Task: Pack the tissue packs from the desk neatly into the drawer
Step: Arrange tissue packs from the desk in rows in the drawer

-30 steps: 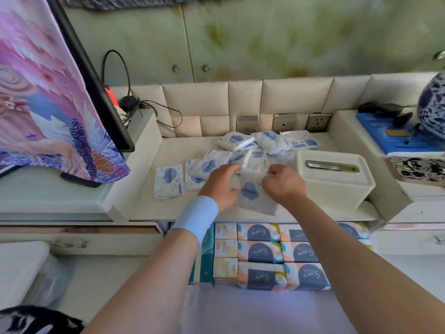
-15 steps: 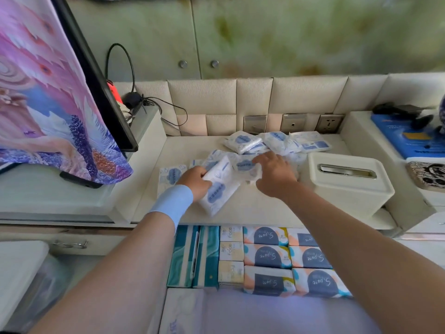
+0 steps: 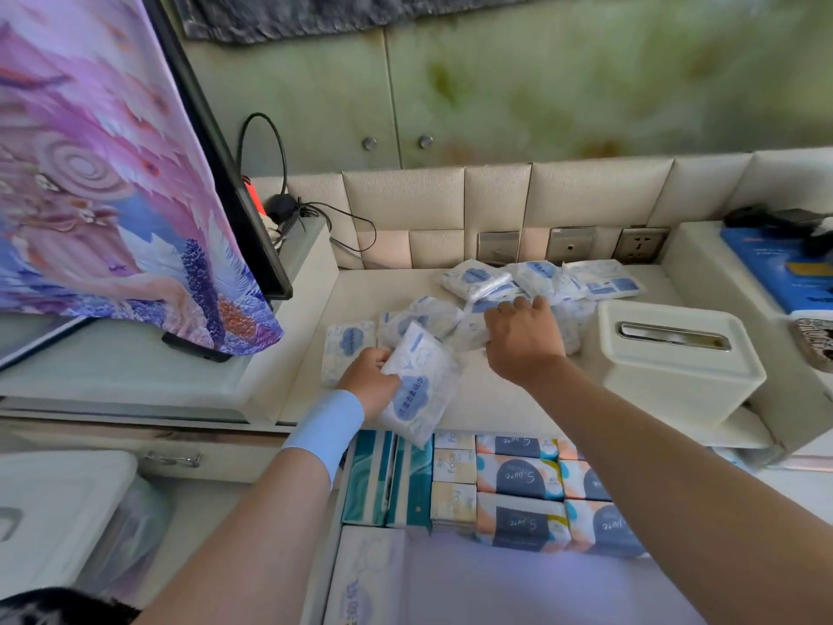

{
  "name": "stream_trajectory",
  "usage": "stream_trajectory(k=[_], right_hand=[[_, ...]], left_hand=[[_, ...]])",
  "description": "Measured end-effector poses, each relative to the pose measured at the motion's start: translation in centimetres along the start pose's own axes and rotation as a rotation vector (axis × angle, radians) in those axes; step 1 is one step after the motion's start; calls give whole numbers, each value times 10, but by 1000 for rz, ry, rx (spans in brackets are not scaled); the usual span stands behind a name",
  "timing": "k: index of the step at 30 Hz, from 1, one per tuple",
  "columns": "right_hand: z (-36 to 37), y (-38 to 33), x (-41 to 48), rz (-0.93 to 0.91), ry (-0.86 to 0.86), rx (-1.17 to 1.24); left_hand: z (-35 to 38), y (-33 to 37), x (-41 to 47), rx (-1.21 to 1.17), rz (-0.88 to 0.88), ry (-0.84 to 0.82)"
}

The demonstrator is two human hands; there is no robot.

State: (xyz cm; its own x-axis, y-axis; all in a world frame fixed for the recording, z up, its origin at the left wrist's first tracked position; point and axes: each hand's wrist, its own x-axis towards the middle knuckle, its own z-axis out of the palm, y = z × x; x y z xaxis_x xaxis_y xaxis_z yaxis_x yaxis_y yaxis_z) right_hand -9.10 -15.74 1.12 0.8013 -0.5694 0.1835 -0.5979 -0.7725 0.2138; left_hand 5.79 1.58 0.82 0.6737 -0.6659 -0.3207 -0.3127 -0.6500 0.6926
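Several small white-and-blue tissue packs (image 3: 536,281) lie in a loose heap on the cream desk (image 3: 478,399). My left hand (image 3: 367,383) grips a stack of these tissue packs (image 3: 417,390) near the desk's front edge, tilted above the open drawer (image 3: 518,493). My right hand (image 3: 523,338) reaches into the heap, fingers curled over a pack (image 3: 471,329) there. The drawer below holds rows of larger tissue packs with dark blue ovals, small cream boxes and teal packs at its left.
A white tissue box (image 3: 671,358) stands on the desk at the right. A monitor draped in a purple cloth (image 3: 112,182) rises at the left. Wall sockets (image 3: 638,245) and cables (image 3: 288,209) line the back. A blue box (image 3: 780,272) lies far right.
My left hand has drawn the stack of packs toward the desk's front edge, over the drawer. My right hand has reached further back into the heap.
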Motion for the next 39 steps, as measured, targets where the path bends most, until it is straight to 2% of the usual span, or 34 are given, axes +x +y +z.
stream_trajectory(k=[4,8,10,14,17,20,24,26,28,32,39], right_hand=[[-32,-4,-28,202,-176,124],[-36,-3,-62,471,-402,493],[-34,-4,-78,506,-492,704],[-38,-30,-128,451,-697,997],[-35,-50,-162,325,-875,921],[-28,-64,-185,336,-967,767],[-24,-67,-206,317,-910,519],[-17,-69,-211,331,-866,475],[-11,-74,-214,379,-881,525],[-2,-89,-215,516,-988,807],[19,-116,-224,362,-1091,892]], left_hand=[[3,1,-31,-46,-17,-65],[8,-9,-64,-52,-28,-143],[10,-16,-80,-46,-37,-159],[17,-39,-111,-42,-80,-186],[28,-59,-128,-16,-145,-239],[32,-66,-144,126,-184,-276],[37,-74,-155,271,-255,-381],[43,-77,-157,302,-280,-388],[50,-77,-160,323,-293,-406],[71,-77,-160,295,-347,-449],[85,-93,-147,629,-120,-440]])
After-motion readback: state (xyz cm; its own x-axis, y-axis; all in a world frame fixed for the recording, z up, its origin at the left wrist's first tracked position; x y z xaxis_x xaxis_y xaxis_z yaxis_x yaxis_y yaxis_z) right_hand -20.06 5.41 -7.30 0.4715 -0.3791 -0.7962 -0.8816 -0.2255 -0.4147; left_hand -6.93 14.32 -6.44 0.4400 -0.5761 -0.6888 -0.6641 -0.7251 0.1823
